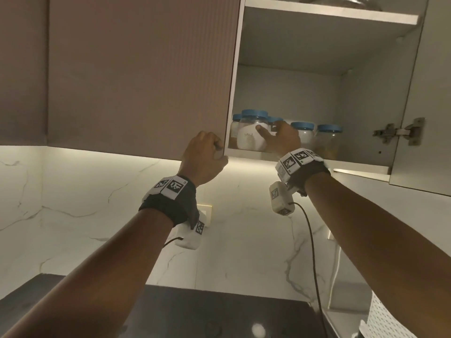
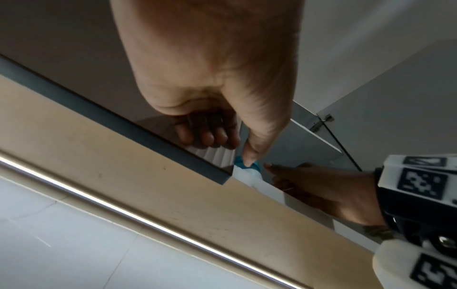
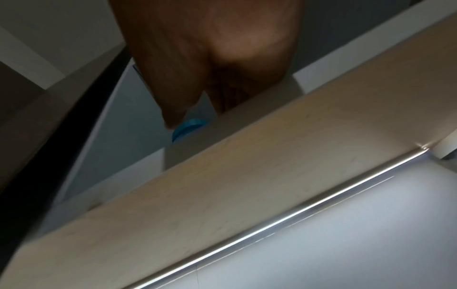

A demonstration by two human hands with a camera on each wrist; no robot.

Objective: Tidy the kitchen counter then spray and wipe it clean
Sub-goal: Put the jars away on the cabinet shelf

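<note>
Step in hand: tidying; I judge I am putting a jar away in the wall cupboard, so spraying and wiping are not yet begun.
Right grip: my right hand (image 1: 280, 137) reaches into the open cupboard, thumb laid on the front of the salt jar (image 1: 251, 135); the fingers go behind it, so I cannot tell whether they clasp it or only rest there.
Left grip: my left hand (image 1: 203, 158) is curled at the lower corner of the closed cupboard door (image 1: 141, 69), fingertips (image 2: 207, 136) on its ribbed face, thumb at the edge; it is grasping nothing that I can lift.
Salt jar: upright at the front left corner of the bottom shelf (image 1: 361, 163), blue lid on, white powder inside.
Other jars: more blue-lidded jars (image 1: 328, 140) stand along the same shelf, right of my hand and behind.
Next move: I judge the jar needs seating well back from the shelf edge, then a release and a clean withdrawal past its neighbours.
Surface: a dark counter (image 1: 219, 313) lies far below, mostly hidden by my arms.
Room: white marble-look wall (image 1: 73, 203), lit by a strip under the cupboard.
</note>
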